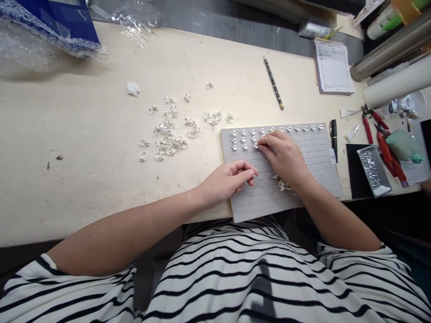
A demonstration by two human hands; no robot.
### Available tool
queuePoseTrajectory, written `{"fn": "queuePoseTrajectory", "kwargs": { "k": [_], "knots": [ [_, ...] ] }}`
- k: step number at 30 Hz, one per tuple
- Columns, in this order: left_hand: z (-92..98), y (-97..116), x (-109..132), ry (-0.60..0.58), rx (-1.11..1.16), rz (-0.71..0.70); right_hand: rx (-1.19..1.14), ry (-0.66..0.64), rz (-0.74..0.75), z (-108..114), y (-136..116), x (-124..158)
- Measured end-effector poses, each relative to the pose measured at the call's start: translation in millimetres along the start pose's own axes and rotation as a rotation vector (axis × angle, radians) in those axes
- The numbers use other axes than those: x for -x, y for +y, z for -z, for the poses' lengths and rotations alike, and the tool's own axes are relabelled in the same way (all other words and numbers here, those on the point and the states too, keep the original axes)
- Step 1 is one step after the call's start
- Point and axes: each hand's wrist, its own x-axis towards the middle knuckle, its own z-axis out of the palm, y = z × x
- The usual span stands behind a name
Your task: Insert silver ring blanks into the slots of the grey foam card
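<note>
A grey slotted ring display board (283, 206) lies on the table in front of me, with rows of silver rings (253, 133) standing in its upper slots. My right hand (284, 154) is over the board, thumb and fingers pinched on a ring (256, 146) at the third row. Just left and below, my left hand (235, 177) pinches another silver ring (255, 172) between thumb and forefinger above the board. A small heap of loose rings (285, 186) rests on the board below my right wrist, which partly hides it.
Many loose rings (166, 130) are scattered on the table left of the board. A pencil (274, 83), a notepad (333, 67) and a black pen (333, 139) lie beyond and beside it. At the right are red-handled pliers (390, 152) and a tray of small silver pieces (373, 172).
</note>
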Motion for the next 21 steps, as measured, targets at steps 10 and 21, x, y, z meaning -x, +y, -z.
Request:
{"fn": "queuePoseTrajectory", "kwargs": {
  "k": [10, 21],
  "knots": [
    [-0.5, 1, 0, -0.001, 0.002, 0.017, 0.246, 0.048, 0.086, -1, -5, 5],
    [-0.5, 2, 0, -0.010, 0.028, 0.018, 0.227, 0.065, 0.028, -3, -10, 2]
  ]
}}
